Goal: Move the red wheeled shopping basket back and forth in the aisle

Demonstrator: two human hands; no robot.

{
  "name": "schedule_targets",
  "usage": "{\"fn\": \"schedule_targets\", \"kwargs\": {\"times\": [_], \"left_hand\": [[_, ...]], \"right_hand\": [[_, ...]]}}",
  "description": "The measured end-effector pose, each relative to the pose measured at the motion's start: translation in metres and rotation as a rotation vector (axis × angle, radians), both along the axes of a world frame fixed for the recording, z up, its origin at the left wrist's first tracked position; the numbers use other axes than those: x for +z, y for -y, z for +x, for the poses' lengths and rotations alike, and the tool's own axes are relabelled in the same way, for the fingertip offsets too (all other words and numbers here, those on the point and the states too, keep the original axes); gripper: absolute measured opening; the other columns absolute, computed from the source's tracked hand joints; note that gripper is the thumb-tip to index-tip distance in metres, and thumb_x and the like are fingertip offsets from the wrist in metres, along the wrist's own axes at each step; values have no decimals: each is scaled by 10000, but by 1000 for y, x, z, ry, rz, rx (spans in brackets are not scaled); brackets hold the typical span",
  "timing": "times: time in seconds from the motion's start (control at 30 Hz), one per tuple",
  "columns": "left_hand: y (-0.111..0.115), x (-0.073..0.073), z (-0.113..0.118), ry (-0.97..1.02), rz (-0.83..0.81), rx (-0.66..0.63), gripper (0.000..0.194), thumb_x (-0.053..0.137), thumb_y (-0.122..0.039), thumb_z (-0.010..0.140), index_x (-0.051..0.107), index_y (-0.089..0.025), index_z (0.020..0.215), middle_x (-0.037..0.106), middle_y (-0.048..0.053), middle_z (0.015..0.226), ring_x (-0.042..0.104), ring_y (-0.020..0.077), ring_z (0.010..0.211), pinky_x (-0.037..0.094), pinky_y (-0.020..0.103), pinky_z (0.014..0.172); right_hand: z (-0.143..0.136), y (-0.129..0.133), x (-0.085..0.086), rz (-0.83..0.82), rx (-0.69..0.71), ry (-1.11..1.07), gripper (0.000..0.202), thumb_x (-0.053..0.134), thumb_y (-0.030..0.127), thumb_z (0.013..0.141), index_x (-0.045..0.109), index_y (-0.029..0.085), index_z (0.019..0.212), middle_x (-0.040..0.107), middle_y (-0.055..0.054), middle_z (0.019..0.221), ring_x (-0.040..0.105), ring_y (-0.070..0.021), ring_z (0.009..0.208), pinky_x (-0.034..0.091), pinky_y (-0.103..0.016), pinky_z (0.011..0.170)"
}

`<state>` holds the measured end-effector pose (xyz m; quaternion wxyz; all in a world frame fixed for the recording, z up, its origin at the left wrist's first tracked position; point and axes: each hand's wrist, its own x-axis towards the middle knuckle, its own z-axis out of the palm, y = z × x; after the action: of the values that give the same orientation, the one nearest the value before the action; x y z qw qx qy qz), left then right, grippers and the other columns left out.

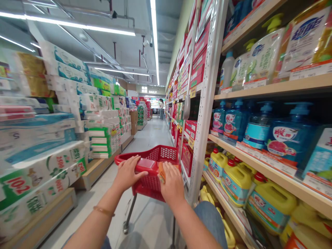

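A red shopping cart (pixel 162 152) stands low in front of me, with a red handle (pixel 148 165) across its near side. My left hand (pixel 130 172) is closed over the left part of this handle, its thumb lying along the near side. A bracelet circles the left wrist. On the right part of the handle, my right hand (pixel 171 181) grips a small orange packet (pixel 162 171), pressing it against the bar. Most of the packet is hidden under the fingers, so I cannot tell its kind. Part of the red mesh basket shows beyond the hands.
Shelves (pixel 259 90) on the right, close to the cart, hold pump bottles (pixel 282 138) and yellow jugs (pixel 272 204). Stacked tissue packs (pixel 46 173) line the left on low wooden platforms (pixel 52 214). The tiled aisle (pixel 153 133) runs ahead to a distant person (pixel 161 108).
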<state>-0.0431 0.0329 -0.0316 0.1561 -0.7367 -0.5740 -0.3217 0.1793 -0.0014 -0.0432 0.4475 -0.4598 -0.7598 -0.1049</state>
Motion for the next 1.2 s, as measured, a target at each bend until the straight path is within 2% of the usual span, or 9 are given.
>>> {"fn": "schedule_targets", "kwargs": {"times": [0.13, 0.3, 0.4, 0.53, 0.67, 0.8, 0.93, 1.07, 1.2], "left_hand": [[-2, 3, 6, -8, -31, 54, 725, 554, -652, 761, 488, -186, 1313, 590, 151, 1247, 517, 319, 1153, 312, 489, 992], [-1, 4, 31, -51, -25, 95, 643, 554, -583, 787, 512, -178, 1285, 613, 131, 1122, 543, 302, 1048, 338, 452, 911], [2, 4, 24, -75, -17, 39, 597, 546, -585, 799, 542, -181, 1239, 635, 119, 1093, 555, 292, 1027, 331, 434, 912], [7, 5, 14, -97, -21, 47, 543, 516, -648, 798, 618, -182, 1058, 668, 97, 985, 569, 297, 973, 327, 441, 902], [10, 6, 31, -129, -12, 91, 495, 486, -609, 831, 620, -175, 1027, 668, 102, 931, 577, 297, 922, 346, 432, 860], [10, 7, 46, -163, -23, 80, 397, 490, -524, 847, 626, -188, 1009, 673, 97, 889, 596, 280, 877, 365, 398, 800], [10, 6, 28, -141, -26, 47, 379, 493, -554, 841, 637, -212, 918, 676, 73, 823, 606, 260, 846, 374, 380, 793], [11, 5, 13, -100, 10, 70, 448, 468, -630, 834, 633, -221, 910, 680, 70, 854, 596, 264, 883, 373, 399, 832], [16, 4, 32, -104, 20, 122, 373, 479, -562, 851, 631, -222, 876, 679, 66, 830, 599, 262, 869, 367, 406, 823]], "right_hand": [[-7, -10, -1, -28, -102, -58, 462, 470, 204, 888, 520, 83, 1331, 530, -161, 1360, 449, -286, 1284, 299, -466, 1097], [-29, -18, 4, -54, 9, -12, 509, 515, 199, 867, 484, 89, 1363, 485, -126, 1411, 398, -265, 1327, 263, -426, 1124], [-15, -20, 7, -57, 46, 13, 493, 497, 232, 892, 479, 122, 1373, 487, -101, 1413, 394, -245, 1332, 272, -407, 1122], [16, -25, 6, -79, -71, -35, 455, 450, 259, 926, 495, 131, 1360, 515, -124, 1384, 419, -254, 1316, 279, -444, 1110], [9, -32, 8, -114, -145, -93, 452, 464, 234, 911, 518, 78, 1332, 519, -166, 1370, 418, -273, 1314, 261, -453, 1116], [-24, -29, 16, -117, 15, -54, 467, 510, 246, 890, 519, 114, 1338, 511, -136, 1386, 404, -248, 1327, 249, -416, 1132], [-23, -26, 23, -127, 124, -21, 445, 487, 304, 920, 524, 152, 1336, 531, -92, 1375, 425, -213, 1314, 269, -381, 1129], [3, -39, 28, -182, -2, -88, 424, 437, 298, 941, 545, 132, 1316, 555, -109, 1346, 453, -231, 1293, 303, -401, 1109], [-5, -47, 27, -196, -86, -104, 430, 472, 285, 920, 563, 93, 1294, 544, -148, 1349, 441, -265, 1301, 288, -431, 1111]]}}
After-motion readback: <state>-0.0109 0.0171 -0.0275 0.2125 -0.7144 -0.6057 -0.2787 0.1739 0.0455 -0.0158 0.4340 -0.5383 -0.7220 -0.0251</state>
